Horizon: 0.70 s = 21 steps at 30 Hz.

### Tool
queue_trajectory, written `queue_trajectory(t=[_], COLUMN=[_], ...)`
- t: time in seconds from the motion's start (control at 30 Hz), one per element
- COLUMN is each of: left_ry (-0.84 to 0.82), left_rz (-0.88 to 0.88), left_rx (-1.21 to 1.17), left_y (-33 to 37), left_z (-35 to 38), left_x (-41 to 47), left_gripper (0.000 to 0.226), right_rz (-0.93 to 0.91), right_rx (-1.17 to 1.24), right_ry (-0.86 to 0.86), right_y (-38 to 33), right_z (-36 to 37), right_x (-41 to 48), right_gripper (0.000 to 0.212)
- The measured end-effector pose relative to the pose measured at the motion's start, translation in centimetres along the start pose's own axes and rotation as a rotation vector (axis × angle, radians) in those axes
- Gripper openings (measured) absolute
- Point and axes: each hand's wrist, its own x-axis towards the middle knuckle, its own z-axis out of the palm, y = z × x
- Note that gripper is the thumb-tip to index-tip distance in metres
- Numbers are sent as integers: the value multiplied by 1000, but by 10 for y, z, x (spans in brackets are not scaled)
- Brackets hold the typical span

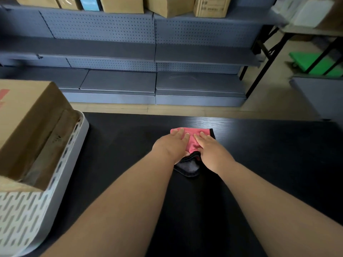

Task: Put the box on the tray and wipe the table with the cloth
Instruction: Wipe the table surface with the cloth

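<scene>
Well, a wide sweep across the worktop (259, 145) could clip the box (27, 127) in its tray (24, 216), well left of the fingers (181, 132), or bunch the cloth (191, 134) beneath them. The left hand (172, 143) and right hand (209, 147) press it flat, fingers straight and close together. Dark, glossy surface; grey shelving (118, 52) beyond them.

The box (27, 117) runs off the left edge and hides most of the inside of the tray (78, 138), which is cut by the left and bottom edges. The left hand (170, 145) and right hand (209, 151) cover much of the cloth (192, 144). The print (56, 139) on the box is too small to read. The far cartons (122, 4) are cropped at the top, and the far-right white items (306, 12) are blurred.
</scene>
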Motion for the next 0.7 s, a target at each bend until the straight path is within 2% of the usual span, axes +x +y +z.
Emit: queue_trajectory(t=[0.3, 0.7], left_ry=[12, 2], left_rz=[55, 167], left_rx=[18, 40], left_y=[56, 100], left_z=[12, 56], left_x=[-2, -66], left_gripper=[67, 68], right_rz=[47, 115], right_rx=[31, 22], right_ry=[16, 33], right_y=[47, 58], right_z=[-2, 28], right_x=[-40, -138], right_gripper=[53, 53])
